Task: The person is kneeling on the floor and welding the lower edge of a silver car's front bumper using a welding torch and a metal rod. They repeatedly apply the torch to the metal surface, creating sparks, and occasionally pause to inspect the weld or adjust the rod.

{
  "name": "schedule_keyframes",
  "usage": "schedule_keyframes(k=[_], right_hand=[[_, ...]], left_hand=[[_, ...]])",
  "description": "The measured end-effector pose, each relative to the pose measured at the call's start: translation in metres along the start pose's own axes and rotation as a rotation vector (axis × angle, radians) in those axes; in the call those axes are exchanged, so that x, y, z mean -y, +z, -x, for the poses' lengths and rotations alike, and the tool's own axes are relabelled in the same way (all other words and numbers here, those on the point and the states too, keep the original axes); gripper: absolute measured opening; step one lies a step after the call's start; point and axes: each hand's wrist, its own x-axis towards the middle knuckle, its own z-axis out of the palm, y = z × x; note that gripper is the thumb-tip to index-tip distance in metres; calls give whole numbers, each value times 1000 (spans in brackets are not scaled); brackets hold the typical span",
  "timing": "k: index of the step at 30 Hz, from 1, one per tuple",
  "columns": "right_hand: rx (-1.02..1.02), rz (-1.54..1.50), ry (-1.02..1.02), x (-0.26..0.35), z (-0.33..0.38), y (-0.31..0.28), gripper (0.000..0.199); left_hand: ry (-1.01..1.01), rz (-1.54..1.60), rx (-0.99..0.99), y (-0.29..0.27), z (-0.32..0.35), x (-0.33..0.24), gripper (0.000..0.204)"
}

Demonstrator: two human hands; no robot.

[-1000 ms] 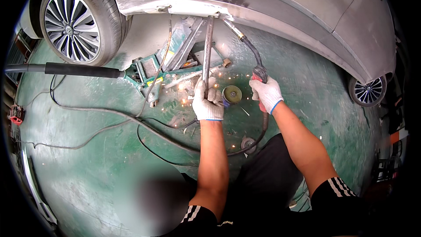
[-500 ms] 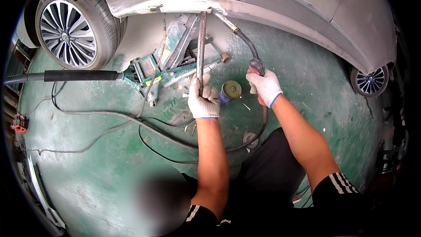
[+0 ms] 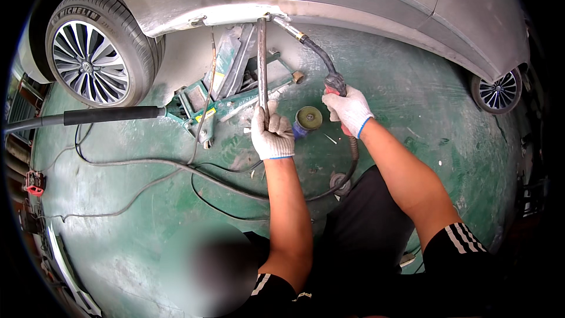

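Both gloves are matt, knitted cloth. The bar is dull, smooth metal; the torch looks matt black and red plastic, with a brass-coloured metal collar. The car's panels look like satin metal, its sill pale and rough. The tyre is matt rubber, the floor scuffed, faintly glossy paint.
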Motion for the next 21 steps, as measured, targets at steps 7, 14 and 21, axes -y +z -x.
schedule_keyframes(k=[7,14,21], right_hand=[[-2,-5,-6,-3,1,3,27],[-21,-12,-5,1,5,9,25],[-16,24,5,4,6,9,24]], left_hand=[[-1,18,-7,3,5,12,25],[-5,40,-18,8,9,18,24],[-33,52,-44,7,8,16,17]])
